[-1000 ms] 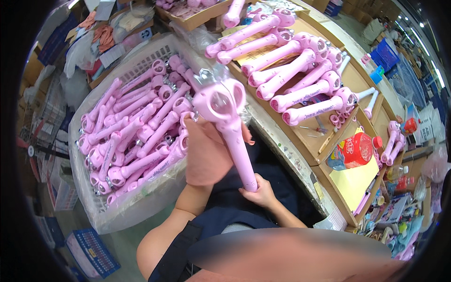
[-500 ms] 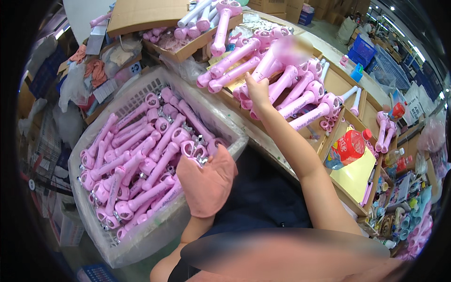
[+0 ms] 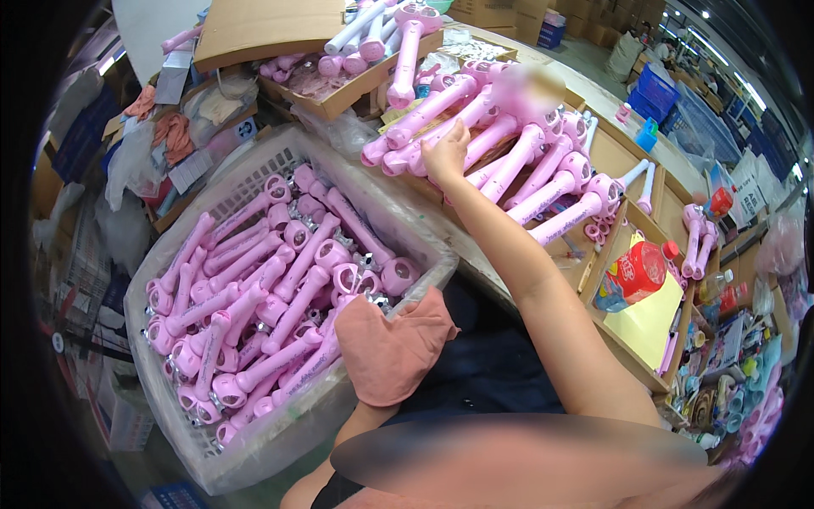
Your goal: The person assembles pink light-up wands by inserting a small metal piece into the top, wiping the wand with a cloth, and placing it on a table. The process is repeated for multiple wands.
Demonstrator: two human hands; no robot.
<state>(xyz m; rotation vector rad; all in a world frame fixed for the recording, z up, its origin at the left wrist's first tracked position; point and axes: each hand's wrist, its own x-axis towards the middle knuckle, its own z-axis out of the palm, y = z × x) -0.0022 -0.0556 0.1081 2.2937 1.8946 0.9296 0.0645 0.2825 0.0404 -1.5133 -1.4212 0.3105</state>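
Observation:
My right hand [image 3: 445,154] is closed around the lower handle of a pink toy wand [image 3: 476,107], which lies among several others on the workbench. These wands have smooth handles and wider round heads. A salmon-coloured cloth [image 3: 397,346] covers my left hand [image 3: 392,373] like a mitt, so its fingers are hidden. That hand is at the near right rim of a pale plastic crate [image 3: 292,417]. Heaped inside the crate are many pink wands [image 3: 292,293], some with silvery parts at their heads.
Shallow cardboard trays [image 3: 615,136] line the bench. One holds a red-labelled bottle [image 3: 638,276] above a yellow sheet [image 3: 649,318]. Farther back, a cardboard box [image 3: 352,100] contains white and pink pieces. Blue crates [image 3: 657,89] stand at the far right.
My right hand has shifted left across the wands on the bench, now gripping nearer the left end of the pile. My cloth-covered left hand has moved slightly right and turned at the crate's rim.

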